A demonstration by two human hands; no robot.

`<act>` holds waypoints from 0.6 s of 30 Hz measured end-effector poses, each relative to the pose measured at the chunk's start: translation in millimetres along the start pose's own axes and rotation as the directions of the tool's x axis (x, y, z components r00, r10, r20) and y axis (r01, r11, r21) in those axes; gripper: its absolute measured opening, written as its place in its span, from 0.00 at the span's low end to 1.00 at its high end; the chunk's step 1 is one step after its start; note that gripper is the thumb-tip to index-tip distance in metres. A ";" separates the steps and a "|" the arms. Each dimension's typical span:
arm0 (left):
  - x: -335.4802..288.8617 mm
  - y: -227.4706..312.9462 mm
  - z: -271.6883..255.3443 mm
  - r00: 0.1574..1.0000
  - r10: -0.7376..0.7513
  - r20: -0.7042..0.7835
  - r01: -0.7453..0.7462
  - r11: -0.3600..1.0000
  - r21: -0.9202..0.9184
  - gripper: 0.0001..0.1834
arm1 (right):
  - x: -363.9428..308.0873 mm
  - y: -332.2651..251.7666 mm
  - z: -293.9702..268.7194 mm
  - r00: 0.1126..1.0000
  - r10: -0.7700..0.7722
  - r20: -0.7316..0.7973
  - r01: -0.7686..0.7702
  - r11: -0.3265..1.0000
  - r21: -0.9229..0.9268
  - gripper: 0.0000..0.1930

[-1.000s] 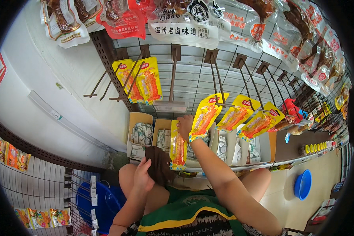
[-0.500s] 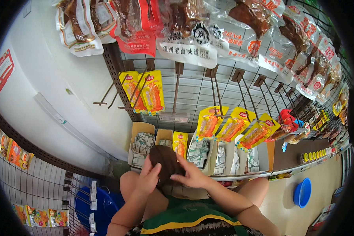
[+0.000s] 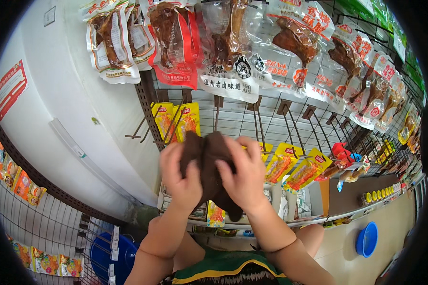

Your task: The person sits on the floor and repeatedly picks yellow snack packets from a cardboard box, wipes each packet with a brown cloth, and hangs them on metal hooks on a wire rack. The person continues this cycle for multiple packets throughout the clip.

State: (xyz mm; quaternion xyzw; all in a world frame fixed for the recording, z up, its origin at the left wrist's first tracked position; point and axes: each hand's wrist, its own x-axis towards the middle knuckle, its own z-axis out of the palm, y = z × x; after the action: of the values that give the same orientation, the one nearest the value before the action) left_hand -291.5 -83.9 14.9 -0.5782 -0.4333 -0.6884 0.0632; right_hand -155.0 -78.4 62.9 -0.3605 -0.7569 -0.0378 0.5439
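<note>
A dark brown cloth point(image 3: 207, 164) hangs in loose folds between my two hands, raised in front of the wire rack. My left hand point(image 3: 178, 180) grips its left side, thumb on the near face. On the other side my right hand point(image 3: 244, 173) pinches the cloth between thumb and fingers. Behind the hands, yellow snack packets point(image 3: 189, 118) hang from metal hooks at the left, and more yellow packets point(image 3: 308, 172) hang at the right. Below the cloth stands another yellow packet point(image 3: 216, 214), partly covered by it. The hands hide most of the boxes behind them.
Large clear meat packs point(image 3: 230, 52) hang across the top. Bare hooks point(image 3: 290, 123) stick out from the wire grid. An open carton point(image 3: 314, 197) with small packets stands on the low shelf. Blue basins point(image 3: 366, 240) sit on the floor at right and left point(image 3: 111, 256).
Both hands have risen from near my lap toward the rack, with the cloth spread wider between them. The view has tilted up a little, showing more of the hanging meat packs.
</note>
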 end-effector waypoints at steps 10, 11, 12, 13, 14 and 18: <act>-6.5 -27.4 2.5 0.972 0.004 0.236 0.042 0.981 -0.190 0.20 | -33.6 28.7 23.9 0.993 -0.061 0.106 0.067 0.996 -0.054 0.30; -7.9 -29.8 1.0 0.983 -0.004 0.183 0.035 0.985 -0.166 0.20 | -32.1 27.1 22.7 0.996 -0.076 0.054 0.076 0.997 -0.009 0.28; -9.6 -32.1 -0.9 0.992 -0.010 0.129 0.028 0.989 -0.143 0.20 | -30.5 26.4 22.5 0.995 -0.096 0.013 0.096 0.995 -0.013 0.26; -10.3 -31.5 -1.6 0.997 -0.020 0.078 0.029 0.992 -0.120 0.19 | -29.9 26.3 22.1 0.993 -0.111 -0.024 0.111 0.994 -0.020 0.25; -9.1 -29.4 -1.7 0.999 0.016 0.049 -0.013 0.997 -0.074 0.19 | -29.4 26.3 21.6 0.990 -0.127 -0.061 0.125 0.992 -0.028 0.23; -19.2 -26.9 -2.3 0.983 0.159 -0.091 -0.155 0.987 0.053 0.18 | -31.9 29.5 14.8 0.891 -0.443 -0.098 0.443 0.896 -0.019 0.16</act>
State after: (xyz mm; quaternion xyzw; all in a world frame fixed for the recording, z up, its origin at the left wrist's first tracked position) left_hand -302.8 -76.7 -15.5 -0.5756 -0.3984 -0.6979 0.1509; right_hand -144.8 -66.1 19.9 -0.1753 -0.7910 -0.1773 0.5587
